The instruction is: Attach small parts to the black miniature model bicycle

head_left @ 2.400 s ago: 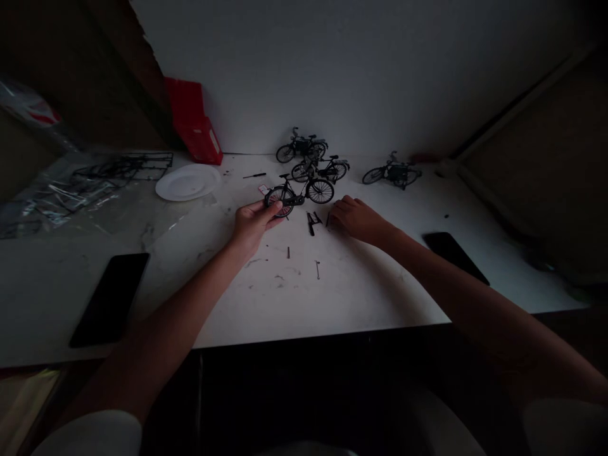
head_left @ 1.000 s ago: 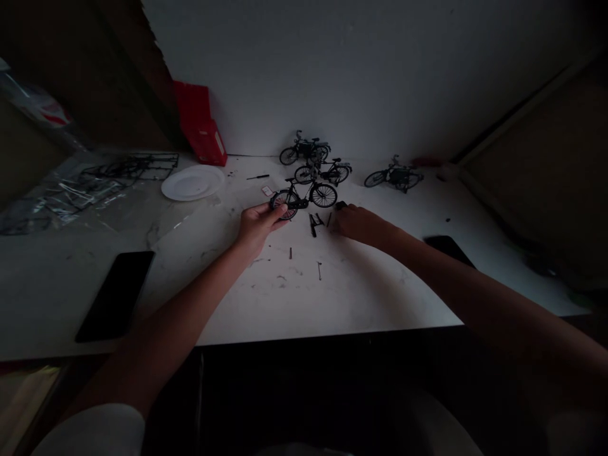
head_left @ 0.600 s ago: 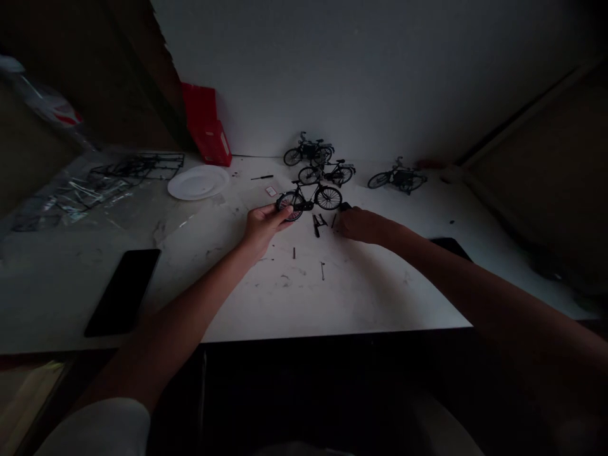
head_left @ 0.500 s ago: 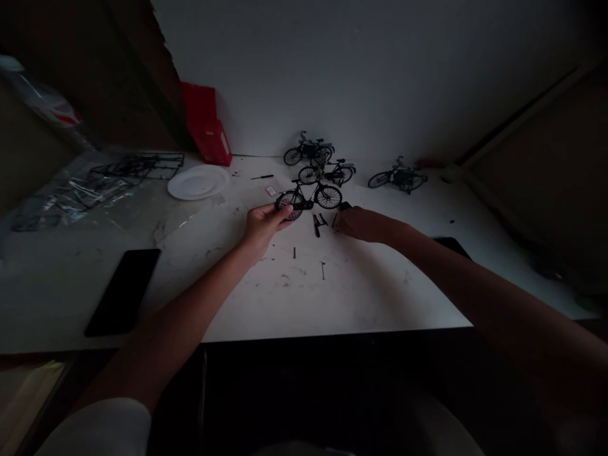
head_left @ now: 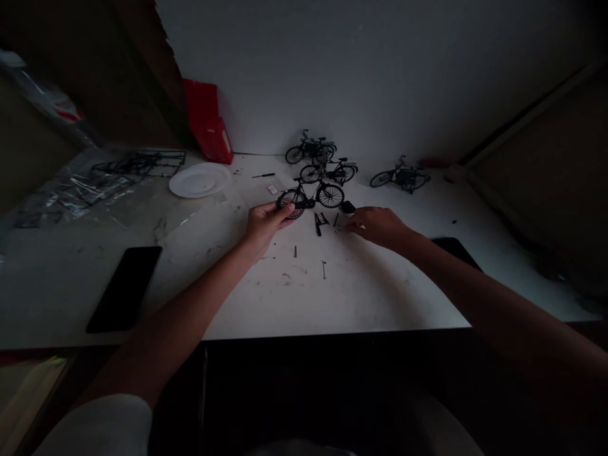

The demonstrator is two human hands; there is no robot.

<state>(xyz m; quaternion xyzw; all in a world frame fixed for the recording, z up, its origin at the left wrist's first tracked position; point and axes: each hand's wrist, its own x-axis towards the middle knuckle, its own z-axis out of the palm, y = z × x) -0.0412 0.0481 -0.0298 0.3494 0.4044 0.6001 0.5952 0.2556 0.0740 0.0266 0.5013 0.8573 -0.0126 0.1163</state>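
**Model bicycle gripped by one wheel among loose parts**

The left hand (head_left: 266,227) pinches the model bicycle (head_left: 310,204) by one wheel, over the middle of the worktop (head_left: 280,316); held only there, it could swing or slip if the pinch slackens. The right hand (head_left: 380,225) is loosely curled just beside a black block (head_left: 348,207); whether it pinches anything cannot be told. A low sweep of it might scatter the slender rod (head_left: 335,220) or forked part (head_left: 318,225). Counted: four bicycles, one held and three others (head_left: 311,150) behind; one block; one rod; one forked part; two pins (head_left: 295,251) nearer the front; two dark slabs (head_left: 126,288); one plate (head_left: 199,180); one red box (head_left: 217,140)
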